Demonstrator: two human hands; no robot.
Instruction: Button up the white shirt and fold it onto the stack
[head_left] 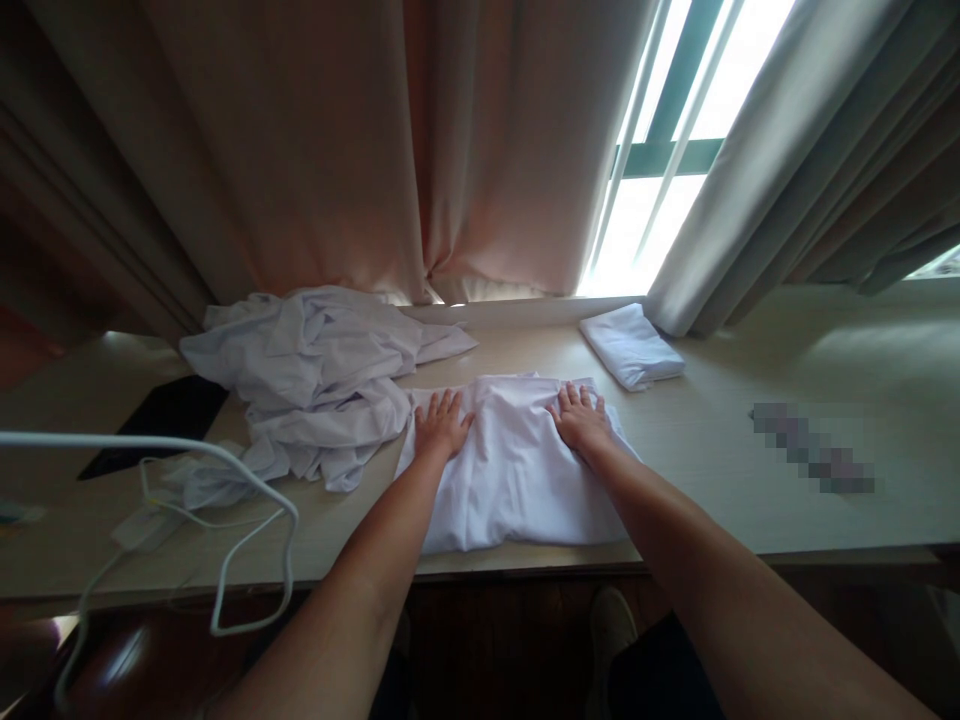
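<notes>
Cloth, under left grip, under right grip

Is looking forward and down from the person's head, is facing the curtains and window, is viewing the nearby worktop obliquely.

Daylight enters through the window, its panes blown out to white, while the curtains dim to brown with a faint reddish glow and the floor below the bench sinks nearly to black. A soft sheen lies on the bench toward the right, and the spread white cloth carries gentle bluish-grey shading. Wide-angle distortion splays the curtains outward, fine detail looks soft, and coarse pixelation hides one patch at right.
</notes>
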